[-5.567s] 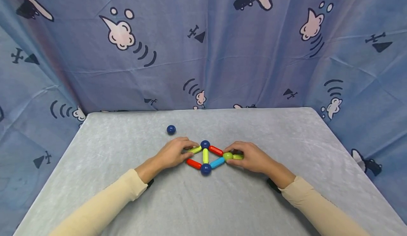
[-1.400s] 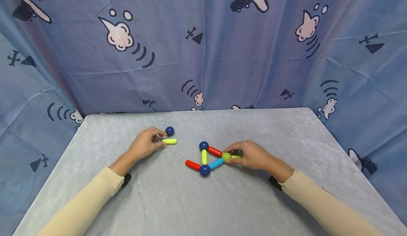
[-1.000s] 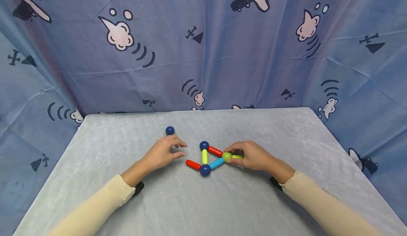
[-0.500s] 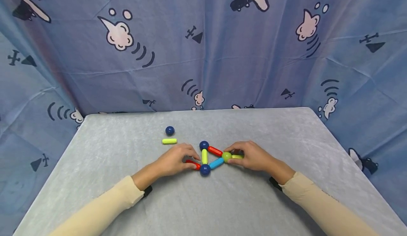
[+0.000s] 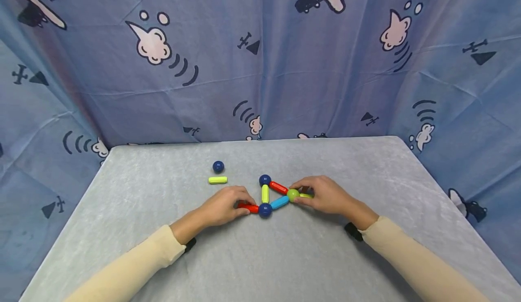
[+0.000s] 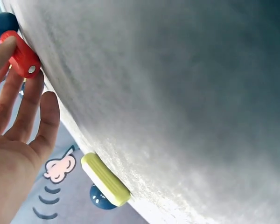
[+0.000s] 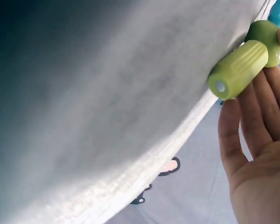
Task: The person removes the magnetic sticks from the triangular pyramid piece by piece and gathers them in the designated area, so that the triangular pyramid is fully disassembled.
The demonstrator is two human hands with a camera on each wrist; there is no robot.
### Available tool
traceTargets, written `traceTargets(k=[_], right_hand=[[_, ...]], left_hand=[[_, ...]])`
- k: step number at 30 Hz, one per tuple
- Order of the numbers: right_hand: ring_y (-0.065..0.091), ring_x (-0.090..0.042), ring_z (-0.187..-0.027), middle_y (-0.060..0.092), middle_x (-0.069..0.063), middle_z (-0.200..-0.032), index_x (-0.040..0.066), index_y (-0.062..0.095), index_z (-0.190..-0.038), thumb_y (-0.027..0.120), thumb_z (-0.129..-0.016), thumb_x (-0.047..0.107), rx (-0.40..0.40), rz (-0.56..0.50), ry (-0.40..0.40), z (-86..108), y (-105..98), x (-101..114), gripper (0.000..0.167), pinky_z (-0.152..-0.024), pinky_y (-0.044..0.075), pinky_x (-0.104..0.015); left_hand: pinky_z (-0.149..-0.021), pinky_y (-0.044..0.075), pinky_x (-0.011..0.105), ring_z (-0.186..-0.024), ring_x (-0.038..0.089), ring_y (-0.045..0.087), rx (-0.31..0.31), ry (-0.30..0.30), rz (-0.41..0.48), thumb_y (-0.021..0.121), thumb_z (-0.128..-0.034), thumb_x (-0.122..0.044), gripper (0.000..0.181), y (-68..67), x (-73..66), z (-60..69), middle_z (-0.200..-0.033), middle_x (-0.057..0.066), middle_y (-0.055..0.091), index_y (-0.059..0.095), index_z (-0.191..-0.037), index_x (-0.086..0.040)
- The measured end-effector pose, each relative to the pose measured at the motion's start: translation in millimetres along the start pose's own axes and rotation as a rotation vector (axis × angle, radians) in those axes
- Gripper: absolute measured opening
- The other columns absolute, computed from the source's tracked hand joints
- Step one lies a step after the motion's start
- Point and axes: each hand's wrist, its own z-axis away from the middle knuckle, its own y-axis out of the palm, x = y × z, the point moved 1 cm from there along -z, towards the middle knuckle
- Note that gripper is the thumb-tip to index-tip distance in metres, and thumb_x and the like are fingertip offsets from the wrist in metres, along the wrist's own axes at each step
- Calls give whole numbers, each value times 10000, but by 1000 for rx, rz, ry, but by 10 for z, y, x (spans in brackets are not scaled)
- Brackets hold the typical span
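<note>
Head view: a grey table (image 5: 281, 261) stands before a blue patterned curtain (image 5: 220, 44).
Left hand (image 5: 225, 205): pinches the near red rod (image 5: 250, 208), whose right end meets the near navy ball (image 5: 265, 210).
Right hand (image 5: 329, 195): thumb and fingers grip the green ball (image 5: 293, 195); an outer lime rod (image 7: 238, 70) juts from it toward the palm.
Between the hands: a middle lime rod (image 5: 265, 194) joins the near navy ball to the far navy ball (image 5: 265, 180); the light-blue rod (image 5: 280, 202) and far red rod (image 5: 279, 187) complete a triangle at the green ball.
Beyond the left hand: a loose lime rod (image 5: 217, 180), with a loose navy ball (image 5: 218, 166) just behind.
</note>
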Motion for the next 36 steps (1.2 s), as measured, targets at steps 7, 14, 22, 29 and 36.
traceTargets(k=[7,14,22,29,36], right_hand=[[646,-36,-862,743,76,-1058,221,739,-1157,781,-859,341,30,-71,27,-22,-2,-48,324,-792,556,-314],[623,-32,-830,735,82,-1024,213,735,-1160,782,-858,340,25,-110,50,-8,12,-70,331,-747,528,-248],[623,-30,-820,729,87,-1000,222,733,-1157,786,-855,328,16,-131,68,2,57,-86,324,-732,526,-239],[627,-30,-813,733,88,-993,233,737,-1152,780,-861,335,8,-138,86,24,72,-96,311,-720,524,-238],[633,-25,-813,728,103,-988,243,733,-1157,780,-859,346,3,-142,94,10,61,-76,318,-724,525,-232]], left_hand=[[-806,491,243,-857,81,582,-27,-27,23,757,-889,-196,191,27,29,-9,-961,-66,683,763,-1079,-189],[-788,486,228,-849,74,579,-54,-31,49,763,-883,-189,184,54,41,-8,-952,-62,684,768,-1066,-189],[-785,497,237,-847,66,589,-71,-54,62,777,-867,-172,182,65,30,2,-932,-66,692,779,-1048,-184],[-784,483,245,-853,75,569,-33,-77,5,772,-873,-196,187,72,2,13,-942,-64,691,781,-1059,-189],[-755,482,230,-816,74,561,-50,-105,34,794,-851,-189,216,60,39,49,-921,-62,693,774,-1065,-175]])
